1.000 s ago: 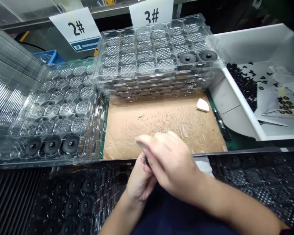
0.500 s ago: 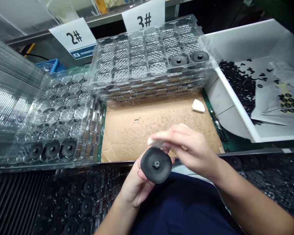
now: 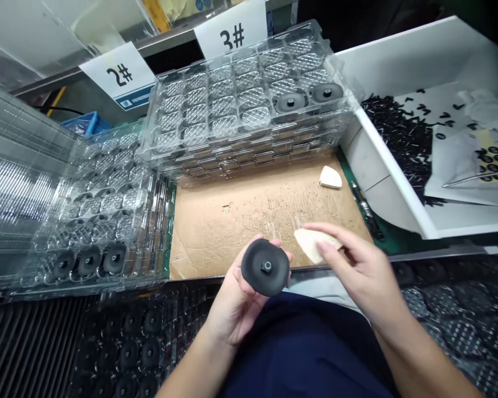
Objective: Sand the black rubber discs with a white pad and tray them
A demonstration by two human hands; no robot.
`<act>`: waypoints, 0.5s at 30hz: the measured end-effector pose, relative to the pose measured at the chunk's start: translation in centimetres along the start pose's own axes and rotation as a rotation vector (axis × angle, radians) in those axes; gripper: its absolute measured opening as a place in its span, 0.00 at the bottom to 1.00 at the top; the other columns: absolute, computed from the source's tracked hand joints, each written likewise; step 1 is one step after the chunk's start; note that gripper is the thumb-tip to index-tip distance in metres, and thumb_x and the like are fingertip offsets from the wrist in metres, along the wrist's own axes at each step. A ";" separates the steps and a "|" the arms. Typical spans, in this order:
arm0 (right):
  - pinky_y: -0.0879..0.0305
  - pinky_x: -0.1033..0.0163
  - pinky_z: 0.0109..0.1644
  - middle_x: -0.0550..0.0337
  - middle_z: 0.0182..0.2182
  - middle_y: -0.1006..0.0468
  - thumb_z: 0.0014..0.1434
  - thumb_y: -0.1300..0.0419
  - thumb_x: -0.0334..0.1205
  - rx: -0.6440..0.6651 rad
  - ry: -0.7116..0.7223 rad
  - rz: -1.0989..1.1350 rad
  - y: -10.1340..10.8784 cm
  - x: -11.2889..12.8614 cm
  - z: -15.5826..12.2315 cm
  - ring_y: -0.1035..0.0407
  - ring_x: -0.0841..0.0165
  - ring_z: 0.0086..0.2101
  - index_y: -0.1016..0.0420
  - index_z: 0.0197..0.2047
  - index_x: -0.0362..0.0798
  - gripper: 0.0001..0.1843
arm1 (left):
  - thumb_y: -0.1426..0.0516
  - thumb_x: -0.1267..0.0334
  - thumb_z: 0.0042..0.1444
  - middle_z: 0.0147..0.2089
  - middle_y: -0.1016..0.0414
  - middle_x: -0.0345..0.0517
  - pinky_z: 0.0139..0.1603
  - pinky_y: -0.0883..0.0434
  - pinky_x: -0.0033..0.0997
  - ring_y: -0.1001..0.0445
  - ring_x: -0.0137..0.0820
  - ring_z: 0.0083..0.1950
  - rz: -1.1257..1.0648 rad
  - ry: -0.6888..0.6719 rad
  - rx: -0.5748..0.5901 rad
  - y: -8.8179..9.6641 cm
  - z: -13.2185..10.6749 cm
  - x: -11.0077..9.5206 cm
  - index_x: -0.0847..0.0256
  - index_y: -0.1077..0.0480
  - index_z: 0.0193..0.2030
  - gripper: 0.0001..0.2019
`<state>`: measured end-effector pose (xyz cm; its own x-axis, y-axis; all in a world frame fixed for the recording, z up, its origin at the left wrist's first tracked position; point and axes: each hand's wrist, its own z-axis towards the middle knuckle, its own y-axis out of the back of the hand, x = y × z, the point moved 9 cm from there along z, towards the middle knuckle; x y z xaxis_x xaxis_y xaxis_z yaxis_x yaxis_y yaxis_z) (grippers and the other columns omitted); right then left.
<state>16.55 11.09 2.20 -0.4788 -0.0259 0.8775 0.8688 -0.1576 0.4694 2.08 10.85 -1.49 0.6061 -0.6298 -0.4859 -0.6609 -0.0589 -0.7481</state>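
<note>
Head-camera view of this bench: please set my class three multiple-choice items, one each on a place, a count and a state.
1. Which hand holds the black round disc? A left hand B right hand C neither
2. How many discs sit in the top clear tray below the 3# sign? A one B two C five
3. The white wedge by the right hand is: A held in its fingers B lying on the cardboard sheet C inside the white bin

Answers: 1 A, the disc rests in that palm. 2 B, two lie at the tray's far corner. 3 A, the fingers close on it.
</note>
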 end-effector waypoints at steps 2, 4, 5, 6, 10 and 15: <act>0.31 0.61 0.40 0.55 0.46 0.25 0.64 0.48 0.34 -0.092 0.179 0.036 1.4 4.7 0.4 0.30 0.64 0.42 0.30 0.52 0.49 0.14 | 0.30 0.60 0.37 0.49 0.24 0.41 0.50 0.29 0.26 0.26 0.34 0.51 0.063 -0.059 -0.036 0.0 0.0 -0.4 0.53 0.27 0.48 0.27; 0.33 0.59 0.44 0.53 0.42 0.24 0.64 0.50 0.31 -0.020 0.386 0.073 0.6 8.6 0.0 0.30 0.65 0.40 0.31 0.52 0.45 0.14 | 0.31 0.60 0.40 0.50 0.24 0.43 0.52 0.31 0.25 0.27 0.33 0.52 0.127 -0.120 -0.082 0.3 -0.1 -0.9 0.55 0.28 0.49 0.26; 0.33 0.59 0.44 0.53 0.39 0.24 0.64 0.51 0.30 0.067 0.433 0.087 -0.4 9.6 -0.2 0.30 0.65 0.38 0.31 0.51 0.43 0.14 | 0.31 0.61 0.41 0.50 0.25 0.42 0.53 0.31 0.26 0.27 0.33 0.52 0.147 -0.144 -0.106 0.6 -0.2 -1.1 0.54 0.28 0.49 0.25; 0.33 0.60 0.42 0.54 0.36 0.24 0.64 0.51 0.30 0.168 0.438 0.096 -1.5 10.0 -0.3 0.31 0.66 0.36 0.30 0.49 0.42 0.13 | 0.31 0.62 0.41 0.50 0.25 0.41 0.52 0.30 0.27 0.27 0.34 0.52 0.154 -0.165 -0.128 0.9 -0.3 -1.3 0.53 0.29 0.49 0.25; 0.35 0.61 0.36 0.55 0.33 0.24 0.65 0.53 0.31 0.298 0.377 0.014 -4.0 9.3 0.6 0.31 0.66 0.32 0.27 0.44 0.42 0.14 | 0.30 0.63 0.40 0.43 0.24 0.37 0.43 0.28 0.21 0.25 0.29 0.45 0.137 -0.159 -0.152 1.6 -0.4 -0.9 0.53 0.27 0.46 0.23; 0.36 0.60 0.43 0.51 0.39 0.24 0.65 0.53 0.30 0.179 0.496 0.083 -3.2 10.1 -0.1 0.32 0.65 0.37 0.30 0.49 0.39 0.14 | 0.30 0.62 0.39 0.40 0.22 0.36 0.47 0.30 0.22 0.25 0.29 0.44 0.096 -0.113 -0.062 0.8 -0.8 -0.8 0.54 0.25 0.44 0.21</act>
<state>8.95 11.26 9.53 -0.3723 -0.5017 0.7808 0.8932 0.0348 0.4482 0.65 10.67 -1.34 0.5826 -0.5439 -0.6040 -0.7420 -0.0526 -0.6684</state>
